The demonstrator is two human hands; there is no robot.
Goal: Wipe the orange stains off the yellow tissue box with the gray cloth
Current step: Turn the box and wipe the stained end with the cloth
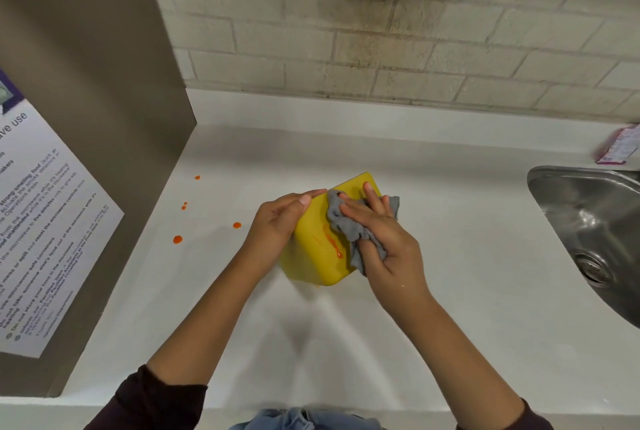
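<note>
A person steadied a yellow tissue box (pixel 313 253) on a white bench (pixel 450 256), about midway between the bench's front edge and its back edge under the tiled wall (pixel 346 48), while wiping it with a gray cloth (pixel 349 225). The left hand (pixel 277 221) was cupped against the box's left side, fingers together and laid along its upper edge, apparently to brace it against the push of the wipe. The right hand (pixel 384 242) pressed the bunched cloth flat onto the box's upper face, fingers spread over the fabric and thumb tucked beneath a fold, a hold that seemed meant to keep the cloth from slipping. An orange streak (pixel 332 244) ran down the face just left of the cloth, not yet wiped, so the job looked only partly done. About 5 orange drops (pixel 177 239) dotted the bench toward its left edge, beside a brown panel bearing a printed notice (pixel 45 221). A steel sink (pixel 588 239) was set into the bench's right side, well apart from the box.
</note>
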